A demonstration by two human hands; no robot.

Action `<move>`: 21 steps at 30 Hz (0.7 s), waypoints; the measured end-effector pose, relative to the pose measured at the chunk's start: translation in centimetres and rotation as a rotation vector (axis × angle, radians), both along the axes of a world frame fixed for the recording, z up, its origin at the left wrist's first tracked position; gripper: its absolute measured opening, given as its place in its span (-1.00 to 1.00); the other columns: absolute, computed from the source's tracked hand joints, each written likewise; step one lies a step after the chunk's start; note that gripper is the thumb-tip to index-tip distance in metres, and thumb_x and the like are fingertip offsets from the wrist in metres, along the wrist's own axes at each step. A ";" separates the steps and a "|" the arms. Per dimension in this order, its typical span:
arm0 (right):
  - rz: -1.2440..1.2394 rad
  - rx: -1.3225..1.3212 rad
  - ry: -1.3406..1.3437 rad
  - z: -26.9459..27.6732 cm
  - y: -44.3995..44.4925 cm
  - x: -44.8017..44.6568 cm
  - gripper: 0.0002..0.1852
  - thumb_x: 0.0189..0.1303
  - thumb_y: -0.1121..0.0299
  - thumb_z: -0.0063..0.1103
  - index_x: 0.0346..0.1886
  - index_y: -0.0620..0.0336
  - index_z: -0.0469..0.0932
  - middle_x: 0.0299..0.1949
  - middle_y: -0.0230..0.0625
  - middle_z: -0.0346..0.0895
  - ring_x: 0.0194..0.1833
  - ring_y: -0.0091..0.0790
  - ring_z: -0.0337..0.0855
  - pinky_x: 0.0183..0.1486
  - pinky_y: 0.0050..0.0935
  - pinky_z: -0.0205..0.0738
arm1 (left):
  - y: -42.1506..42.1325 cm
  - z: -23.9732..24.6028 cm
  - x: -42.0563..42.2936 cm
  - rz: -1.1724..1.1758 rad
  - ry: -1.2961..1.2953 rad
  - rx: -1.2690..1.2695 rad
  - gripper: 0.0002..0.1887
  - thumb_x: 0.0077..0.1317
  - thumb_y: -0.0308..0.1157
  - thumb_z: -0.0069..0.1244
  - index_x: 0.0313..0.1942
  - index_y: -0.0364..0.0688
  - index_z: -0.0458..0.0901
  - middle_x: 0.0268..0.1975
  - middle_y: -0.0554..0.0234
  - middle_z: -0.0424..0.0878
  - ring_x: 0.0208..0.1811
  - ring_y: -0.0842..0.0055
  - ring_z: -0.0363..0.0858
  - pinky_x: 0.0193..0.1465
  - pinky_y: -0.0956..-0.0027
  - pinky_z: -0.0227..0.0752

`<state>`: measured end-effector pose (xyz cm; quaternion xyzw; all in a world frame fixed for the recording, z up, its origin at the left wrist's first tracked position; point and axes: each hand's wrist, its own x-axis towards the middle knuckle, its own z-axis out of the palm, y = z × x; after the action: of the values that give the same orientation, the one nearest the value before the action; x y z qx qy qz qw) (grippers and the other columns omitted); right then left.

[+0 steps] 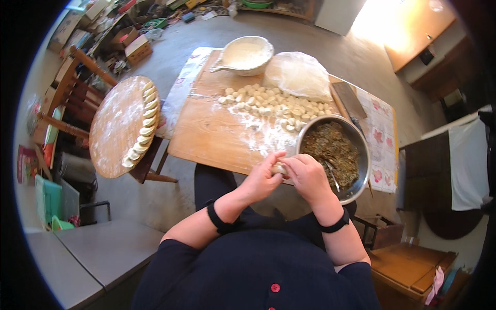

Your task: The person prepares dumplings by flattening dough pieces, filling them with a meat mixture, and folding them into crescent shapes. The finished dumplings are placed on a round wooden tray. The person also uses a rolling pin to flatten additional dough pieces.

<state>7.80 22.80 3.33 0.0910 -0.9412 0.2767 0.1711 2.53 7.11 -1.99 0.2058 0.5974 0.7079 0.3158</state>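
Between the fingers of both hands is a small dough dumpling, partly covered by them. My left hand pinches it from the left, and my right hand grips its right side. Just right of my right hand stands a steel bowl of chopped filling, with a metal spoon leaning in it. Beyond the hands, many small dough pieces lie on a floured wooden board. Off to the left, a round wooden board carries a curved row of folded dumplings along its right edge.
A flour bowl and a plastic-covered dough mound stand at the board's far side. A cleaver and a rolling pin lie to the right, over a flowered tablecloth. The round board rests on a wooden chair.
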 end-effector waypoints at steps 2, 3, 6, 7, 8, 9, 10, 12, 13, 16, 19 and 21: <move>0.008 0.057 0.019 0.0 -0.6 0.0 -0.88 0.17 0.45 0.17 -0.23 0.14 0.62 -0.40 -0.25 0.55 -0.31 -0.16 0.60 -0.28 -0.25 0.52 | -0.2 -0.3 0.0 0.011 0.199 -0.098 -0.45 0.25 -0.58 -0.09 0.29 -0.28 0.29 0.00 -0.01 0.59 -0.03 0.41 0.63 0.01 0.36 0.52; -0.008 0.071 0.015 0.3 -0.6 0.3 -0.89 0.16 0.45 0.17 -0.24 0.13 0.62 -0.39 -0.24 0.57 -0.30 -0.15 0.60 -0.27 -0.25 0.52 | -0.1 0.2 -0.2 -0.035 0.236 -0.139 -0.42 0.26 -0.59 -0.06 0.32 -0.29 0.27 0.11 0.07 0.51 0.14 0.45 0.50 0.13 0.37 0.48; -0.021 0.146 -0.059 0.3 -1.0 0.0 -0.72 0.14 0.45 0.19 -0.06 0.24 0.57 -0.09 -0.14 0.58 -0.06 -0.05 0.56 -0.02 -0.17 0.46 | 0.3 -1.7 -0.3 0.111 0.461 -0.099 -0.43 0.26 -0.54 -0.06 0.31 -0.28 0.30 0.06 0.01 0.57 0.06 0.33 0.59 0.09 0.32 0.49; -0.056 0.242 -0.067 1.3 -1.5 0.0 -0.59 0.09 0.41 0.24 0.06 0.26 0.52 0.02 -0.10 0.56 0.03 -0.03 0.54 0.08 -0.16 0.43 | -0.4 0.5 -0.8 -0.002 0.117 -0.066 -0.48 0.29 -0.51 -0.06 0.28 -0.26 0.32 -0.02 0.09 0.61 -0.08 0.44 0.65 -0.05 0.39 0.54; -0.085 0.181 -0.075 2.4 -2.2 0.2 -0.48 0.08 0.40 0.25 0.16 0.28 0.45 0.11 -0.06 0.51 0.10 0.00 0.50 0.14 -0.15 0.38 | -1.2 0.8 -1.2 -0.006 -0.003 -0.063 -0.53 0.30 -0.51 -0.08 0.24 -0.25 0.33 -0.09 0.12 0.61 -0.17 0.50 0.65 -0.17 0.42 0.54; -0.122 0.127 -0.089 2.8 -2.5 0.5 -0.38 0.07 0.39 0.26 0.26 0.30 0.38 0.19 -0.02 0.45 0.17 0.03 0.46 0.21 -0.14 0.33 | -2.0 0.9 -1.6 -0.017 -0.126 -0.048 -0.57 0.31 -0.51 -0.10 0.20 -0.23 0.34 -0.16 0.15 0.62 -0.27 0.56 0.66 -0.29 0.45 0.54; -0.104 0.063 -0.106 2.7 -1.9 1.1 -0.29 0.07 0.38 0.26 0.34 0.31 0.29 0.21 0.02 0.43 0.19 0.07 0.44 0.26 -0.13 0.29 | -3.1 0.4 -2.2 0.052 -0.202 -0.011 -0.62 0.32 -0.49 -0.08 0.15 -0.20 0.36 -0.19 0.22 0.61 -0.30 0.61 0.65 -0.35 0.50 0.50; -0.109 -0.020 -0.107 3.1 -1.7 1.9 -0.32 0.06 0.48 0.25 0.33 0.34 0.31 0.18 0.00 0.47 0.09 -0.04 0.52 0.20 -0.19 0.37 | -6.1 0.5 -3.9 0.214 -0.325 0.081 -0.69 0.33 -0.44 -0.02 0.05 -0.14 0.36 -0.23 0.30 0.60 -0.39 0.65 0.62 -0.46 0.58 0.41; -0.107 -0.087 -0.117 3.4 -1.6 2.3 -0.32 0.06 0.52 0.25 0.32 0.35 0.31 0.15 -0.02 0.49 0.04 -0.09 0.55 0.16 -0.23 0.41 | -8.3 0.1 -5.0 0.316 -0.293 0.068 -0.68 0.33 -0.40 0.03 0.05 -0.14 0.35 -0.24 0.31 0.60 -0.42 0.66 0.59 -0.48 0.59 0.38; -0.148 -0.166 -0.139 2.9 -0.6 3.9 -0.31 0.05 0.60 0.22 0.35 0.34 0.30 0.07 -0.08 0.54 -0.06 -0.18 0.57 0.11 -0.30 0.44 | -16.9 0.5 -8.0 0.660 -0.135 -0.011 -0.65 0.32 -0.44 0.07 0.07 -0.13 0.37 -0.23 0.32 0.58 -0.42 0.67 0.57 -0.48 0.58 0.40; -0.187 -0.232 -0.162 2.2 0.2 5.8 -0.28 0.06 0.66 0.18 0.38 0.32 0.26 0.11 -0.06 0.53 -0.08 -0.23 0.56 0.10 -0.33 0.43 | -27.3 1.0 -10.2 0.984 0.021 -0.285 -0.63 0.31 -0.48 -0.04 0.14 -0.17 0.47 -0.21 0.35 0.60 -0.33 0.69 0.58 -0.38 0.56 0.49; -0.188 -0.246 -0.176 1.7 0.4 6.6 -0.28 0.07 0.67 0.18 0.39 0.32 0.25 0.11 -0.06 0.53 -0.09 -0.25 0.56 0.09 -0.34 0.43 | -33.3 0.9 -10.4 1.107 0.110 -0.374 -0.56 0.25 -0.50 -0.06 0.17 -0.21 0.48 -0.21 0.32 0.65 -0.33 0.70 0.57 -0.33 0.58 0.47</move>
<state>14.36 23.22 5.05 -0.0433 -0.9160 0.3794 0.1231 -7.88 -26.18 -1.04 -0.1595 0.7461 0.6384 -0.1013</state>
